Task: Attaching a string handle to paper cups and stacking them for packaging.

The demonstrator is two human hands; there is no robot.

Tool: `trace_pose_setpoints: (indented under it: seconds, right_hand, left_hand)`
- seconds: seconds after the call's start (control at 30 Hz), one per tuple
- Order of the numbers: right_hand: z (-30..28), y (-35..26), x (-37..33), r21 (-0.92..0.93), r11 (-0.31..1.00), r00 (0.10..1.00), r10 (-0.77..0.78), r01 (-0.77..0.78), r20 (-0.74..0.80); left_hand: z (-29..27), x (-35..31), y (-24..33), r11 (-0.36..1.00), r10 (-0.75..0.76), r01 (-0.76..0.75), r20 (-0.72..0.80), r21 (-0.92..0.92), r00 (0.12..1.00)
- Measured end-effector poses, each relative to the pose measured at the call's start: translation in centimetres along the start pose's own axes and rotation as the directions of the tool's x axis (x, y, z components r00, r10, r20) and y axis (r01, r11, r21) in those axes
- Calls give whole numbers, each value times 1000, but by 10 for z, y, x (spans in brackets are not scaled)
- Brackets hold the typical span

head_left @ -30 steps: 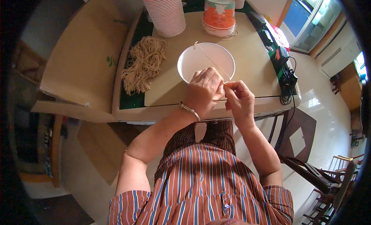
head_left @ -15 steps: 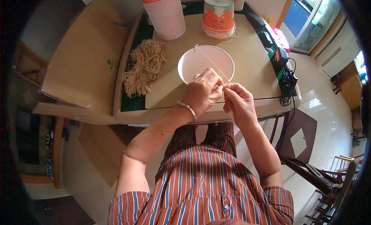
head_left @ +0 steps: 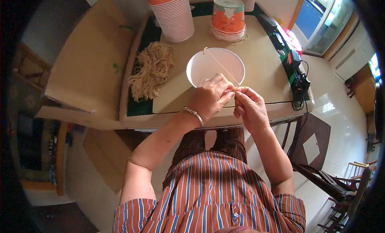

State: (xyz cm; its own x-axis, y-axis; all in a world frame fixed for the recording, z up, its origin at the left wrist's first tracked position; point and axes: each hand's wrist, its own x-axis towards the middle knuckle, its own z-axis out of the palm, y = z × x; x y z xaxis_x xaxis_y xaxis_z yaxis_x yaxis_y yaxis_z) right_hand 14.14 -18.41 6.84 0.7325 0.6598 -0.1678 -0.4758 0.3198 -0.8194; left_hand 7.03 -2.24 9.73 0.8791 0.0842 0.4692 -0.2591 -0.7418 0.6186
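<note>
A white paper bucket [head_left: 200,66] stands mouth up near the table's front edge. Across its mouth runs a thin beige string [head_left: 223,66], fixed at the far-left rim and drawn to the near-right rim. There my left hand [head_left: 210,94] pinches the string, its fingers lying over the bucket's near edge. My right hand [head_left: 252,106] meets it fingertip to fingertip, also pinching the string's end at the rim. The fingers hide the exact shape of the string between them.
Left of the bucket lies a heap of beige strings [head_left: 152,70]. Behind stand a tall stack of paper buckets [head_left: 174,18] and an orange-green bucket stack [head_left: 228,16] with string around its base. A cardboard box [head_left: 88,68] flanks the table's left; black cables [head_left: 300,88] lie at its right edge.
Both hands stay at the bucket's near-right rim, with only small finger shifts. The whole view has moved slightly.
</note>
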Motion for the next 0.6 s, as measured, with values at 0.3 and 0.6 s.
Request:
trace_pose_setpoints:
  seconds: [0.3,0.6]
  right_hand:
    - [4,7,-1,-92,988,991,-132,127,-39]
    - [6,16,1,-400,860,929,-366,315,-54]
  left_hand:
    - [5,-1,1,976,142,-131,-52,174,988]
    - [13,1,-1,987,71,-52,-126,149,989]
